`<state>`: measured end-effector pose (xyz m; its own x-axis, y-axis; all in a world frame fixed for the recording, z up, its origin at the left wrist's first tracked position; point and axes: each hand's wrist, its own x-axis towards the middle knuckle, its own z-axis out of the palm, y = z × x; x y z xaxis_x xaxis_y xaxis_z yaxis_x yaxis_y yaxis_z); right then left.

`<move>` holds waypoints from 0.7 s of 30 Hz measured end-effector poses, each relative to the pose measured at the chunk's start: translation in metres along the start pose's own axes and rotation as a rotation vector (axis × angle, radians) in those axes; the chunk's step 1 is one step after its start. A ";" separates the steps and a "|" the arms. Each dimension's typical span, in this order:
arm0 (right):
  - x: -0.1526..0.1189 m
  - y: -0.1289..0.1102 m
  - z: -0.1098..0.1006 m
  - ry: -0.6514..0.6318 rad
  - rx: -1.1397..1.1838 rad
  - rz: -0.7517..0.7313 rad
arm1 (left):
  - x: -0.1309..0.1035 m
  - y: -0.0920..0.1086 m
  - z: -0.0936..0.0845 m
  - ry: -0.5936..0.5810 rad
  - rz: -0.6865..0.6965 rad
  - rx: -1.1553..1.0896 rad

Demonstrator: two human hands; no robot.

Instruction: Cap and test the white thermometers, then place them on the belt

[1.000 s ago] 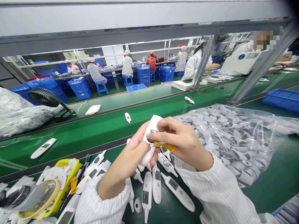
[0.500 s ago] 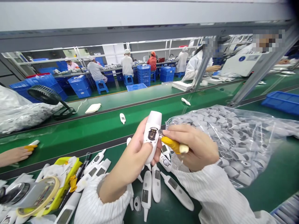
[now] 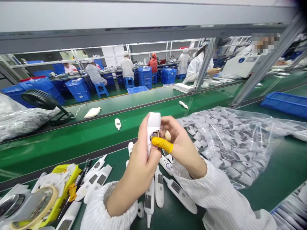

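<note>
Head view showed a tape roll [image 3: 56, 195] at the near left corner of the worktop [image 3: 260, 195], beside a yellow tray [image 3: 62, 199] heaped with white pieces. Right of the tray lay an orange scrap [image 3: 72, 191], then several white handhelds [image 3: 100, 179] with small dark screens. Past the worktop's far edge, a green belt [image 3: 72, 137] ran across, carrying a small white unit [image 3: 117, 124]. Near the middle, the left hand [image 3: 141, 148] was closed around a white device [image 3: 153, 120], raised over the worktop with its broad end upward. The right hand [image 3: 183, 148] was partly curled against the device's right side, a yellow finger cover [image 3: 163, 144] on one digit, its tip at the round opening. A pale item [image 3: 168, 135], too small to identify, showed among its fingers; whether it was gripped could not be told. Below the hands, more handhelds [image 3: 181, 193] were spread toward the near edge. Farther right, a clear plastic bag [image 3: 230, 143] full of pale curved parts lay by the far edge, and a blue crate [image 3: 287, 103] stood at the far right.
</note>
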<state>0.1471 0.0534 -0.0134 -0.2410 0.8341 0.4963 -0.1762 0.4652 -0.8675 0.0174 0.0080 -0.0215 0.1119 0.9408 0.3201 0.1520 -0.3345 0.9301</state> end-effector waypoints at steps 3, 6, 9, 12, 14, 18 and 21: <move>0.002 -0.004 -0.003 -0.058 0.023 0.134 | 0.000 0.001 0.007 0.047 0.056 0.189; 0.001 -0.003 0.000 0.003 0.054 0.162 | 0.001 0.003 0.011 0.084 0.062 0.232; 0.000 0.002 -0.003 -0.083 0.132 0.140 | 0.003 0.004 0.008 0.083 0.022 0.086; 0.002 0.012 -0.025 -0.108 -0.174 0.090 | 0.008 0.004 -0.002 0.030 -0.066 -0.169; 0.004 0.025 -0.050 0.002 -0.763 0.176 | 0.012 0.006 -0.009 0.003 -0.107 -0.314; 0.007 0.068 -0.105 0.120 -1.459 0.512 | 0.014 0.010 -0.018 -0.033 -0.122 -0.466; 0.005 0.102 -0.135 0.095 -1.616 0.651 | 0.013 0.012 -0.017 -0.057 -0.119 -0.496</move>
<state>0.2567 0.1451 -0.1045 0.1831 0.9745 0.1300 0.9805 -0.1714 -0.0956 0.0036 0.0176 -0.0027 0.1774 0.9616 0.2094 -0.3160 -0.1459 0.9375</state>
